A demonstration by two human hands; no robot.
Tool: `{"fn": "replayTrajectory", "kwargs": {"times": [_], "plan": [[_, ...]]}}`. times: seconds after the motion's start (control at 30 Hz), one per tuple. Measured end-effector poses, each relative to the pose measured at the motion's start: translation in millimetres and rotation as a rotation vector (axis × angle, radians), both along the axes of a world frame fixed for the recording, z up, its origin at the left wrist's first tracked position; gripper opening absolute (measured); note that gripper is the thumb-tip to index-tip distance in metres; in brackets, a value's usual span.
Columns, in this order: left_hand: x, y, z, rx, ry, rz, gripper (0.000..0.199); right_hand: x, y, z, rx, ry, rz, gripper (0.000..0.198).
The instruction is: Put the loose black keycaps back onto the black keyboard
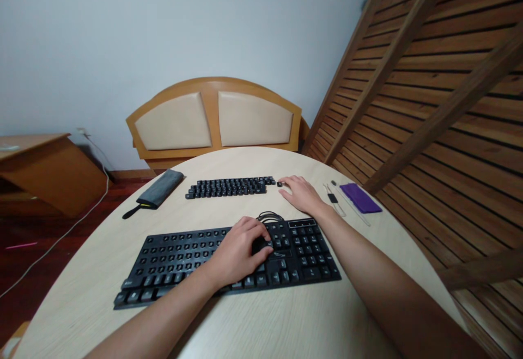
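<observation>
A black keyboard [192, 263] lies on the table, many of its upper-left key positions bare of caps. My left hand [241, 250] rests over its middle, fingers curved and thumb apart, with dark keyboard surface showing between them. Farther back, my right hand [300, 193] has its index finger and thumb at either side of a small black keycap [280, 184] on the tabletop. To the left of that keycap, loose black keycaps [229, 187] are laid out in rows. The keyboard's coiled cable [269, 216] shows behind it.
On the round table [245, 329], a grey pouch [161, 189] lies at left. A purple cloth or pouch [360, 198] is at right, beside a thin brush-like tool [351, 204] and a wire tool with a black handle [333, 198]. A wooden headboard [214, 114] stands behind.
</observation>
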State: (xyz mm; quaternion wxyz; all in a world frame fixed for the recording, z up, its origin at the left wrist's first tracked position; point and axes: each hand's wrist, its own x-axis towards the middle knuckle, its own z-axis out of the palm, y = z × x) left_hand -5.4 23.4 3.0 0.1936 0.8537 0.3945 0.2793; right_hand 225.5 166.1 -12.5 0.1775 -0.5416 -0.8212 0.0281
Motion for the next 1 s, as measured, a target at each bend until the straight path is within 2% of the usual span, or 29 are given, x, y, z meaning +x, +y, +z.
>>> {"fn": "replayTrajectory", "kwargs": {"times": [0.17, 0.33, 0.53, 0.67, 0.83, 1.0], "plan": [[0, 0, -0.5, 0.001, 0.0, -0.003, 0.008, 5, -2, 10, -0.048, -0.032, -0.004, 0.021], [0, 1, 0.9, 0.005, 0.006, -0.005, 0.008, 9, -11, 33, -0.146, -0.072, -0.002, 0.018], [0, 1, 0.6, 0.005, 0.005, -0.008, 0.009, 9, -30, 71, -0.339, -0.004, 0.149, 0.021], [0, 1, -0.1, 0.011, 0.003, -0.009, 0.008, 5, -43, 89, -0.419, 0.03, 0.257, 0.021], [0, 0, 0.8, 0.006, 0.003, -0.007, 0.008, 1, -58, 97, -0.531, 0.007, 0.365, 0.02], [0, 0, 1.6, 0.003, 0.004, -0.012, 0.008, -3, -70, 99, -0.627, -0.046, 0.384, 0.02]]}}
